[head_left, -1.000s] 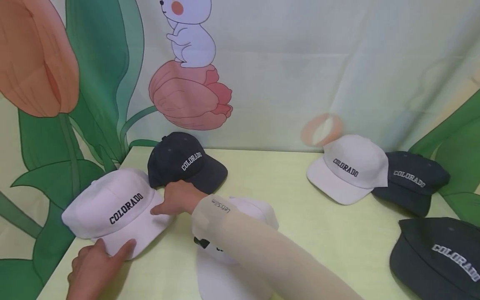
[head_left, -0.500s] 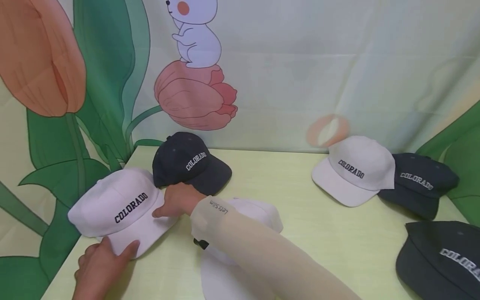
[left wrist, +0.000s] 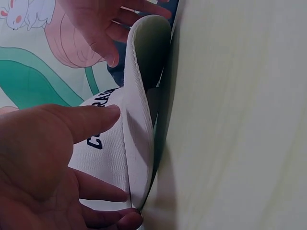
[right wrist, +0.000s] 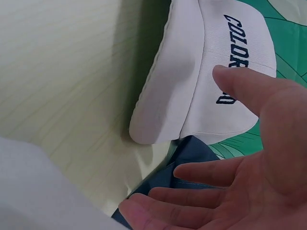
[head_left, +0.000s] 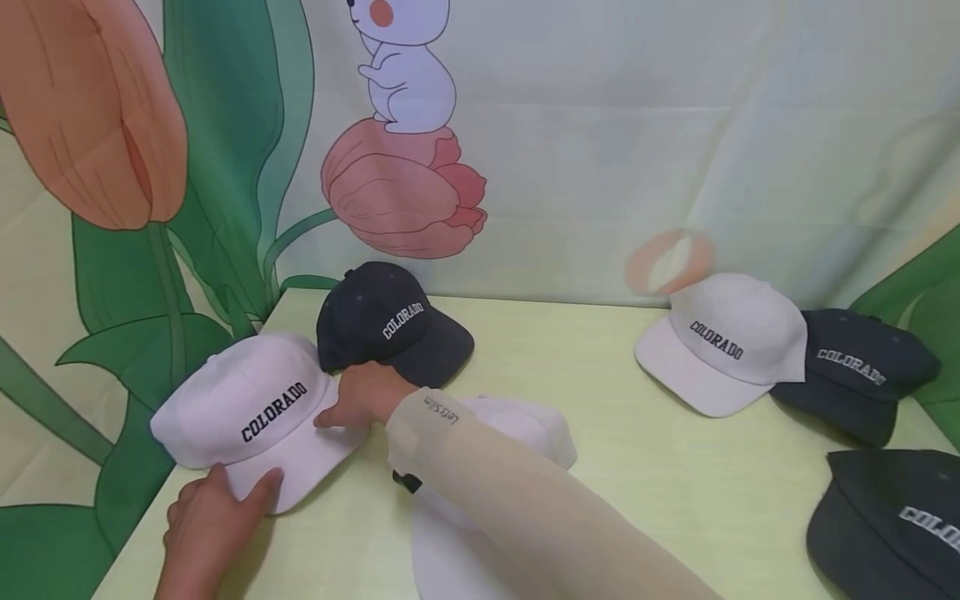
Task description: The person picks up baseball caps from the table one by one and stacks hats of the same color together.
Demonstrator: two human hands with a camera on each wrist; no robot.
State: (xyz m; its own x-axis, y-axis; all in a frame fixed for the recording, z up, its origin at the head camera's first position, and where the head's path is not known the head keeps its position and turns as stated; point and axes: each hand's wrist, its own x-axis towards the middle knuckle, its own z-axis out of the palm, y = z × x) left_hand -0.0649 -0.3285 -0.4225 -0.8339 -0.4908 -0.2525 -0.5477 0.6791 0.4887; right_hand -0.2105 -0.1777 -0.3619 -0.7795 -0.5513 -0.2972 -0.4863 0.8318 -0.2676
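Note:
A white cap with "COLORADO" on its front [head_left: 247,392] sits at the left of the table, brim toward the front right. My left hand [head_left: 213,529] is at the near side of its brim, thumb extended and fingertips at the cap's lower edge in the left wrist view. My right hand [head_left: 366,392] is by the brim's far end, its thumb over the brim in the head view. Its fingers look fairly straight in the right wrist view, beside a navy cap [head_left: 393,321]. A second white cap [head_left: 525,425] lies partly hidden under my right sleeve.
On the right of the pale yellow table [head_left: 570,342] another white cap [head_left: 727,342] overlaps a navy cap [head_left: 855,367]. A dark cap [head_left: 885,533] is cut off at the right edge. A printed tulip cloth [head_left: 570,150] hangs behind.
The whole scene has shifted right in the head view, as the camera turned slightly left. Both hands keep about the same place against the white cap.

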